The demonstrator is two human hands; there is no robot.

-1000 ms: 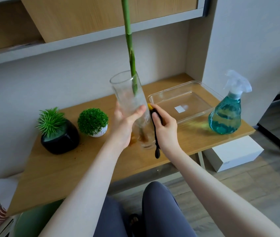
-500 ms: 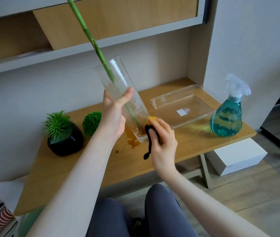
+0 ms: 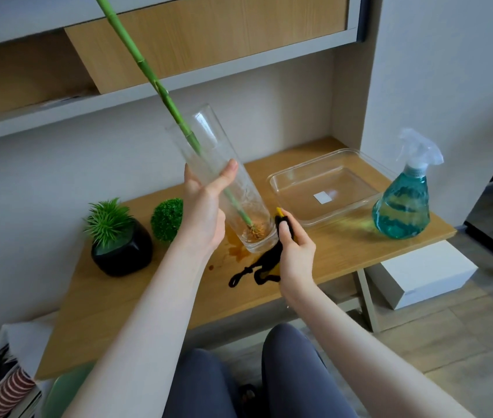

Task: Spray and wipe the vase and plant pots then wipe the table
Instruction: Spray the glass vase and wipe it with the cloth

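My left hand (image 3: 204,206) grips a tall clear glass vase (image 3: 240,188), lifted and tilted to the left above the wooden table (image 3: 344,251). A green bamboo stalk (image 3: 146,66) leans out of it, roots at the bottom. My right hand (image 3: 295,254) holds a black-and-yellow cloth (image 3: 265,263) against the vase's base; its black cord dangles onto the table. A black pot with a spiky plant (image 3: 118,242) and a small round green plant (image 3: 167,218) stand at the left. The teal spray bottle (image 3: 405,197) stands at the right.
A clear plastic tray (image 3: 323,188) lies between the vase and the spray bottle. A brownish wet patch (image 3: 236,245) marks the table under the vase. A shelf unit hangs above. A white box (image 3: 423,273) sits on the floor at the right. My knees are below the table edge.
The vase has been lifted off the table and tipped to the left, the stalk swinging left with it. My right hand has dropped lower, to the vase's base.
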